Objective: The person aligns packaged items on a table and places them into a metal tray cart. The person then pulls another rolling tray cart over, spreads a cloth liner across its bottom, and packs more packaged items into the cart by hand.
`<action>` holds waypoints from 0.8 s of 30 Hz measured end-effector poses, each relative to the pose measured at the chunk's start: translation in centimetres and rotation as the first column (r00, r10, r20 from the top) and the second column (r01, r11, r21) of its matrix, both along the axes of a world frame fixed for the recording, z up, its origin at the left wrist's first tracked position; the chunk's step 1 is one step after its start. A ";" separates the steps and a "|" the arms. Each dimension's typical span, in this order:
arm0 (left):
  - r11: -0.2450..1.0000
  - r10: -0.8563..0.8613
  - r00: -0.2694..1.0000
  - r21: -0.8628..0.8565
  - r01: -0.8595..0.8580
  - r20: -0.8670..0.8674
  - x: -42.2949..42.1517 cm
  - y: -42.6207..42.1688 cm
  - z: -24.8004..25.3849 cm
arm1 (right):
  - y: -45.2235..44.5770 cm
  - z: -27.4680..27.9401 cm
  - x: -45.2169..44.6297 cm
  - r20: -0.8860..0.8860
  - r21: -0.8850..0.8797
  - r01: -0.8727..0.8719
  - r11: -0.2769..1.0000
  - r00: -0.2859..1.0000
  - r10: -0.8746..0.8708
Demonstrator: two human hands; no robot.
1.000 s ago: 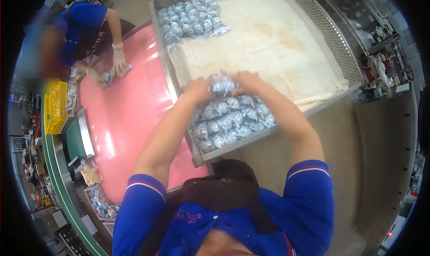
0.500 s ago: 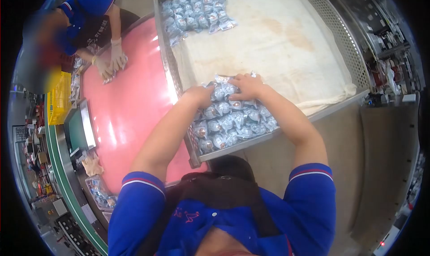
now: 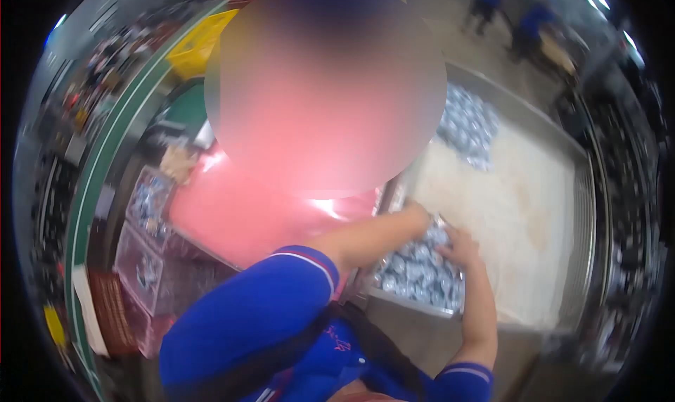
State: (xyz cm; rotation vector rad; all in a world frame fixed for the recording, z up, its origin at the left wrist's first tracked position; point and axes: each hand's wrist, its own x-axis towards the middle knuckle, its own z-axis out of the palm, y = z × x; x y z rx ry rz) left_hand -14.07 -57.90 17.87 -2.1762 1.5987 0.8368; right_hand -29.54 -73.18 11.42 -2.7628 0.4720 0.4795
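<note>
Small clear bluish plastic packets (image 3: 415, 274), each with a roundish item inside, sit in rows in the near corner of a large metal tray (image 3: 415, 302). My left hand (image 3: 420, 218) is at the far left edge of this group, its fingers hidden or smeared by motion. To its right, my right hand (image 3: 460, 249) rests on the packets' right side with fingers apart. A cream cloth (image 3: 517, 261) lines the tray. A second group of similar packets (image 3: 470, 124) lies at the tray's far left corner.
A pink tabletop (image 3: 239, 212) adjoins the tray on the left. Clear bins (image 3: 140, 261) with packets stand along its left side, near a tan glove (image 3: 178, 164). A yellow crate (image 3: 200, 47) is farther back. A large blurred patch hides the upper middle.
The view has swung left and blurred, so the tray appears farther right. Both hands stay at the near group of packets. The co-worker's gloved hands are no longer visible.
</note>
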 end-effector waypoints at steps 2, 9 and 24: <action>0.995 -0.078 0.996 -0.055 0.080 0.037 -0.2 1.3 3.3 | 1.4 2.7 0.5 -0.041 -0.018 0.027 0.999 0.999 -0.028; 0.185 -0.001 0.993 -0.976 -0.112 -0.115 3.9 9.4 1.7 | 1.3 3.7 -0.9 0.370 -0.012 0.044 0.999 0.928 -0.037; 0.163 0.986 0.108 -0.642 -0.749 0.125 6.1 67.0 -20.2 | 16.8 4.1 15.7 0.586 0.163 0.216 0.963 0.764 -0.271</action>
